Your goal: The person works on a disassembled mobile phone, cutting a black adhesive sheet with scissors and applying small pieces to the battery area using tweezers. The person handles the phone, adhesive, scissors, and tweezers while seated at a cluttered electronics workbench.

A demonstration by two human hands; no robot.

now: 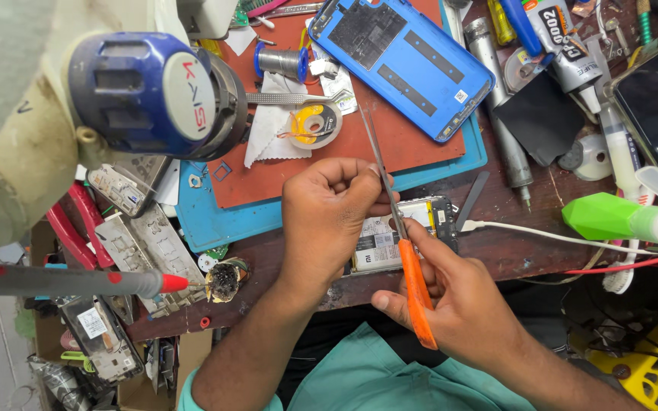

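Note:
My left hand point(327, 217) rests on an opened phone point(401, 236) lying on the wooden bench edge, its fingers pinching something small near the phone's top. My right hand point(462, 304) grips tweezers with an orange handle point(418, 293), whose thin metal tips point(378, 164) run up past the left fingers. A white cable point(542, 236) plugs into the phone's right end. Part of the phone is hidden under the left hand.
A blue phone back cover point(401, 57) lies on a red mat point(298, 171) over a blue mat point(215, 224). Tape rolls point(313, 124), a glue tube point(565, 46), metal tools point(496, 114), a green bottle point(618, 217), red pliers point(78, 228), a red-tipped probe point(116, 281) and phone frames point(146, 243) crowd the bench.

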